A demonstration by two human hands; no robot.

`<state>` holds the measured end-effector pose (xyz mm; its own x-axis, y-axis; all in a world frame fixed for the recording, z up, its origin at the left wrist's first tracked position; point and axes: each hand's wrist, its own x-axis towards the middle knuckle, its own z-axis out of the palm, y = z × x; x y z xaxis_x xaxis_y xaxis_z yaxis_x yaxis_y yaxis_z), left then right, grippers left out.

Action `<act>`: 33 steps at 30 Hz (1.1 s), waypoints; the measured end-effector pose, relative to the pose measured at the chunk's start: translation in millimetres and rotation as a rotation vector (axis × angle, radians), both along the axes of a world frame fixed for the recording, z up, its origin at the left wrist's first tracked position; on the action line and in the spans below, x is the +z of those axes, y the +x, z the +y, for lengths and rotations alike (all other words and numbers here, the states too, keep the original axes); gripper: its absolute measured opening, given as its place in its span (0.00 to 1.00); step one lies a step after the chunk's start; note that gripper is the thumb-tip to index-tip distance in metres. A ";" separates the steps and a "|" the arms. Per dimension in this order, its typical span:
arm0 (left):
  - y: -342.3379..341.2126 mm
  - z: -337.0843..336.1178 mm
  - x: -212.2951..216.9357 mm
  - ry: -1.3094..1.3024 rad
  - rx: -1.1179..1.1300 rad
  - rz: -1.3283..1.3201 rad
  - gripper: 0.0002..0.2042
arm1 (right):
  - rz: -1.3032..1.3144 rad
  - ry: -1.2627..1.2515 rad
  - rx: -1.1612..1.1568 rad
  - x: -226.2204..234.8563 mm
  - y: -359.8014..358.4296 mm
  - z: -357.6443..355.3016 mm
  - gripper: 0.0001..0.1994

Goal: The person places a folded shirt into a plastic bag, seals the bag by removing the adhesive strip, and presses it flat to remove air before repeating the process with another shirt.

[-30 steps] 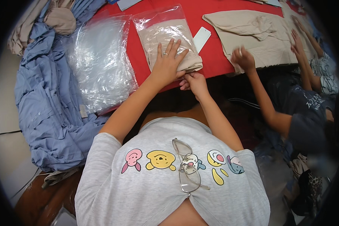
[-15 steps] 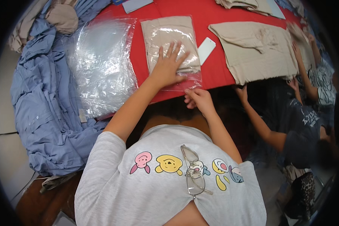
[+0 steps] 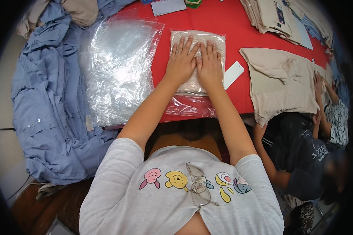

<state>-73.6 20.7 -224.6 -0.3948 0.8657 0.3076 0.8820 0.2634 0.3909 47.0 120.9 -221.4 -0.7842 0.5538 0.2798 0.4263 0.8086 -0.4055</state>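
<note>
A folded beige garment [image 3: 192, 86] lies flat inside a clear plastic bag [image 3: 194, 105] in front of me. The bag's loose end reaches toward the table's near edge. My left hand [image 3: 181, 62] presses palm down on the bagged garment, fingers stretched forward. Beside it, nearly touching, my right hand [image 3: 210, 68] lies flat on the same package, its fingers also straight. Part of the garment is hidden beneath both hands. Just right of the package is a white card tag [image 3: 233, 74] on the red cloth.
A pile of clear plastic bags [image 3: 117, 66] lies to the left, beside heaped blue garments [image 3: 53, 105]. On the right, co-workers handle a beige garment [image 3: 280, 86] on the red-covered table [image 3: 211, 19]. Folded beige garments [image 3: 262, 17] and a notepad [image 3: 168, 7] sit farther back.
My right hand has left the bag's near end and now lies flat on the package beside my left. The left hand remains on top. My view has shifted slightly.
</note>
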 end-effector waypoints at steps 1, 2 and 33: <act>-0.1 -1.9 -1.8 0.000 -0.002 0.003 0.30 | -0.008 -0.008 -0.004 -1.2 0.7 -1.5 0.30; 0.2 -2.5 -3.5 0.004 -0.004 0.000 0.30 | -0.018 -0.016 -0.010 -1.6 3.2 -1.8 0.30; 38.2 -135.1 22.3 -0.064 -0.252 -0.040 0.32 | 0.009 -0.222 0.413 15.3 126.0 -25.4 0.33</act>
